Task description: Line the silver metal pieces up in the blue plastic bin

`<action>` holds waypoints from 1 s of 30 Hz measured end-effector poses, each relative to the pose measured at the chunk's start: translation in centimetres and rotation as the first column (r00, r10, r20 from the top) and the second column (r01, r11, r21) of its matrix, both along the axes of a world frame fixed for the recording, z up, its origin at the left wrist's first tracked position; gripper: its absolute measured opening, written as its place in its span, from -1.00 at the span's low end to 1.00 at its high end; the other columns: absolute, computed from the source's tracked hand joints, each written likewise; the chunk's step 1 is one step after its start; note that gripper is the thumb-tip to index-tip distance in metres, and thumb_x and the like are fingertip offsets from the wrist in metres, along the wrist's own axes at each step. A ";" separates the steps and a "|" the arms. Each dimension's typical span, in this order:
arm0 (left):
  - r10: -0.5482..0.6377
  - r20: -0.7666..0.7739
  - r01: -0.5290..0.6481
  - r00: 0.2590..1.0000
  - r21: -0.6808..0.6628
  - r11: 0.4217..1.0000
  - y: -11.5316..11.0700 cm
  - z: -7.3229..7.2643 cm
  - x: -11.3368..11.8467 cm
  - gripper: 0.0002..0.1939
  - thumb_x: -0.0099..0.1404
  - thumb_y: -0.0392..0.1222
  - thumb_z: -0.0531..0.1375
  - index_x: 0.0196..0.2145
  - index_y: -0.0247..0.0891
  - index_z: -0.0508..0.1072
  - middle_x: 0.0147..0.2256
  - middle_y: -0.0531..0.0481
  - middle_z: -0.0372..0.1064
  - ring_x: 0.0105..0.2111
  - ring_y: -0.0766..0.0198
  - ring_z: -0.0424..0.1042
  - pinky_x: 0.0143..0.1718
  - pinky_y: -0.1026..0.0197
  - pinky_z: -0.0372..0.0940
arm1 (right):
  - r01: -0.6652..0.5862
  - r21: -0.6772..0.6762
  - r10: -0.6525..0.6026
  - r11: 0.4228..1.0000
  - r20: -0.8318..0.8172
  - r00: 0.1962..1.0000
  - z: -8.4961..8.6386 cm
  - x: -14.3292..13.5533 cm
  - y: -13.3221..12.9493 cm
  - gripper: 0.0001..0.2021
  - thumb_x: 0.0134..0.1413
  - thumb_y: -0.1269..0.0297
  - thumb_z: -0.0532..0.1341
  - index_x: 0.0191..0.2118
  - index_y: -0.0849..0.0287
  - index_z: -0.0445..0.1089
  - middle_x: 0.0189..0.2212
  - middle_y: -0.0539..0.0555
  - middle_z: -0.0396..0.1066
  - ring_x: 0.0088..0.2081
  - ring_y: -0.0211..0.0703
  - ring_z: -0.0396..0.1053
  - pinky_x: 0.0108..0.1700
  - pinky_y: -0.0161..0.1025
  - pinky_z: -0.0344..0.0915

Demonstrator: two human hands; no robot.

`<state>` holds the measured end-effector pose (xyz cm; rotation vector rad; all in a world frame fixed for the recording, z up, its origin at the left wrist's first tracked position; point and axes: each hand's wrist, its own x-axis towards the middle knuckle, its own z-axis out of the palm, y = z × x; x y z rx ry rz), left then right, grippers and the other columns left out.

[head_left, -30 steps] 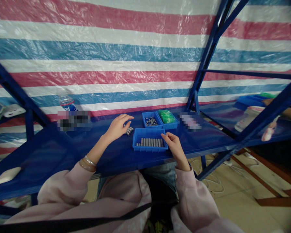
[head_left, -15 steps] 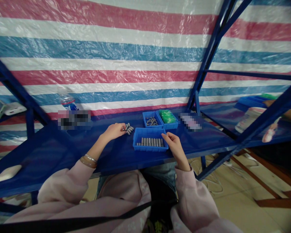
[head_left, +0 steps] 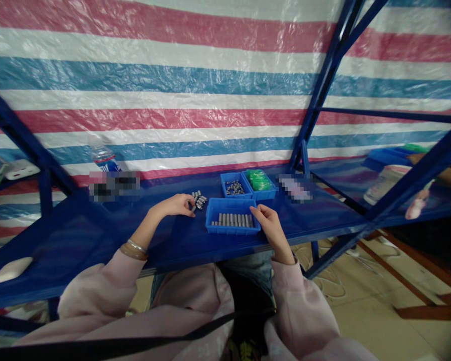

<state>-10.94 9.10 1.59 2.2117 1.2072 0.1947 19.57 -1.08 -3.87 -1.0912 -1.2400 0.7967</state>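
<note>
Striped sheeting (head_left: 173,120) behind desk (head_left: 180,240); right hand (head_left: 268,220), grip pinching the cylinder tray (head_left: 233,230) near the front edge; left hand (head_left: 177,204), grip narrow, contents indeterminable, could scatter adjacent loose cylinders (head_left: 199,200) by brushing them

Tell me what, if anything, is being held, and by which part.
The right hand grips the front blue bin by its right-end rim. Whether the left hand, beside the loose metal pieces, holds anything can't be told.
</note>
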 end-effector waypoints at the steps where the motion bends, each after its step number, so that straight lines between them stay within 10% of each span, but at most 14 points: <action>1: -0.020 0.013 0.021 1.000 -0.027 0.999 0.1 0.0 -0.2 -0.69 -0.06 -0.04 0.31 -0.38 -0.26 0.43 -0.60 0.15 0.35 -0.57 0.34 0.31 -0.53 0.35 0.10 | -0.002 -0.002 0.002 1.000 -0.003 1.000 0.0 0.0 0.0 -0.50 -0.01 -0.01 0.26 -0.64 0.10 -0.03 -0.68 -0.15 -0.14 -0.60 -0.34 -0.16 -0.53 -0.29 -0.16; 22: -0.068 0.279 -0.027 0.958 0.324 0.946 -2.2 2.9 2.8 -0.67 0.11 0.02 0.29 -0.30 -0.31 0.48 -0.40 -0.01 0.44 -0.37 0.28 0.39 -0.32 0.25 0.26 | -0.021 -0.015 0.021 1.000 -0.005 1.000 -0.4 0.1 0.4 -0.54 0.03 0.05 0.24 -0.62 0.10 -0.03 -0.65 -0.15 -0.16 -0.57 -0.34 -0.18 -0.50 -0.28 -0.19; 30: -0.236 -0.071 0.240 0.969 0.502 0.831 -4.1 3.9 5.7 -0.75 0.14 -0.05 0.29 -0.29 -0.25 0.47 -0.29 0.01 0.38 -0.34 0.28 0.37 -0.26 0.23 0.22 | -0.039 -0.020 0.038 0.999 -0.031 0.999 -0.3 0.2 0.2 -0.54 0.04 0.07 0.24 -0.62 0.10 -0.04 -0.64 -0.15 -0.16 -0.58 -0.34 -0.19 -0.51 -0.28 -0.20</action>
